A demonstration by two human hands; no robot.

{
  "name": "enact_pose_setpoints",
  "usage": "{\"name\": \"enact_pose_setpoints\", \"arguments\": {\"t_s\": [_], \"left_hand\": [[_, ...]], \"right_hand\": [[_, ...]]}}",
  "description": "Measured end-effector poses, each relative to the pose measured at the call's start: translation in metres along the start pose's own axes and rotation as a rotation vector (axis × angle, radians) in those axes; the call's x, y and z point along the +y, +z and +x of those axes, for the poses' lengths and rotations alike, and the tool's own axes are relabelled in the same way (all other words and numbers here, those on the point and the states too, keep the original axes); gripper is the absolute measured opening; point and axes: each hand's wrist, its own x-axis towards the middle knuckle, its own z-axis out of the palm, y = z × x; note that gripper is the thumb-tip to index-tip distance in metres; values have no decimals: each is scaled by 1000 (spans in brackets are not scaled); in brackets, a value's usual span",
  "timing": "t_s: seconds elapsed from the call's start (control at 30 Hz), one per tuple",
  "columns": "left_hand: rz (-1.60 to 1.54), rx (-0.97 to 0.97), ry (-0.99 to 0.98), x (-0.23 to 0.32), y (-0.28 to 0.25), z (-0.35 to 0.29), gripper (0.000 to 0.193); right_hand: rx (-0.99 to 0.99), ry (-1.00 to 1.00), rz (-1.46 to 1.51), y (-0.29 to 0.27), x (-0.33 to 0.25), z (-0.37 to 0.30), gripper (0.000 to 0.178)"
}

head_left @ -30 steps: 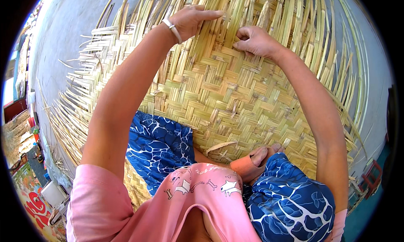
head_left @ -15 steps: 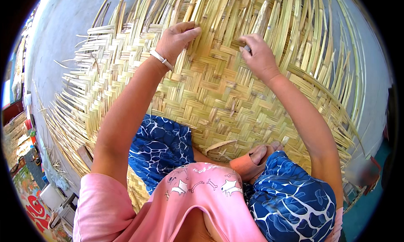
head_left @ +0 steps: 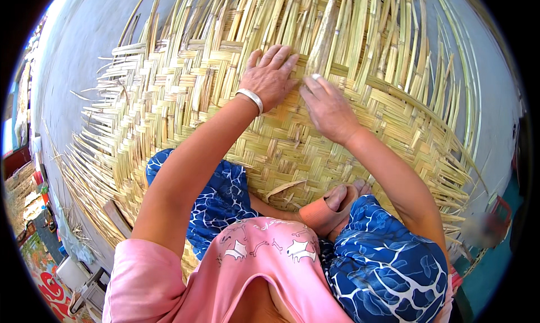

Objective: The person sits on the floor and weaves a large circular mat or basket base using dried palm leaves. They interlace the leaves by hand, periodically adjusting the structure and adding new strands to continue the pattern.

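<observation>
A large mat [head_left: 275, 152] woven from pale yellow-green split-cane strips lies under both hands. My left hand [head_left: 266, 82], with a white bracelet at its wrist, rests flat on the weave, fingers stretched toward the unwoven cane strips [head_left: 355, 33] at the far side. Close beside it on the right, my right hand [head_left: 331, 110] reaches to the same edge of the weave. Its fingers are extended and somewhat blurred, with a whitish tip on one of them. I see nothing held in either hand.
My foot in an orange sandal [head_left: 322, 215] is on the near part of the mat. A short wooden piece [head_left: 116, 218] lies at the left edge. Loose strips fan out onto the grey floor [head_left: 70, 75]. A blurred round object [head_left: 481, 229] stands at the right.
Both hands have come closer together and nearer to me. My left hand has gone from a pinch at the strips to lying flat. My right hand's curled fingers have straightened.
</observation>
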Motion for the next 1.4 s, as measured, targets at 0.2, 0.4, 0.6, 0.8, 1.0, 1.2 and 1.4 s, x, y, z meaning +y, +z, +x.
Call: {"name": "enact_pose_setpoints", "arguments": {"t_s": [0.2,0.4,0.6,0.8,1.0,1.2,1.4], "left_hand": [[62,-152,-52,10,1,6,53],[151,-329,-106,31,-19,24,50],[177,-330,29,89,-47,65,47],[-19,-366,151,168,-32,88,60],[52,-449,172,188,-13,95,65],[110,-446,200,184,-15,96,65],[125,-448,211,184,-15,96,66]], "right_hand": [[380,708,467,-41,38,-98,37],[1220,1296,1452,-89,149,-203,28],[1413,1201,1785,-110,194,-217,28],[1100,970,1201,-140,177,-194,27],[1256,1154,1468,-121,212,-263,22],[1578,1012,1718,-173,252,-302,26],[1668,1028,1451,-210,274,-347,30]]}}
